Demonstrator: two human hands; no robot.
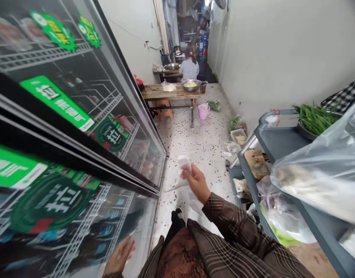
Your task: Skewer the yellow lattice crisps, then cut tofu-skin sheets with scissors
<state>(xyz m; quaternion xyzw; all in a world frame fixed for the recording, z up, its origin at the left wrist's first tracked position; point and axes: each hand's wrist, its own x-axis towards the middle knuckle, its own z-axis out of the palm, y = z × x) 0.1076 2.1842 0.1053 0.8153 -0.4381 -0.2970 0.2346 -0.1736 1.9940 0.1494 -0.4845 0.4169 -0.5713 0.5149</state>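
My right hand [196, 181], in a plaid sleeve, pinches a thin, translucent plastic bag [183, 160] between thumb and fingers. The bag hangs down over the speckled floor, and its lower part is hard to make out. At the bottom left is my left hand [119, 256], close to the glass door of a display fridge [145, 220]. Its fingers are loosely extended and slightly blurred, with nothing visible in them. Whether it touches the glass I cannot tell. Green stickers [60, 102] are on the fridge doors, with wire shelves of goods behind.
On the right, a grey cart [277, 139] holds green vegetables [315, 119] and a large filled plastic bag [325, 173]. Ahead stand a wooden table [180, 94] with a metal bowl [191, 88] and a pink bucket [204, 112]. A person [189, 69] sits behind the table.
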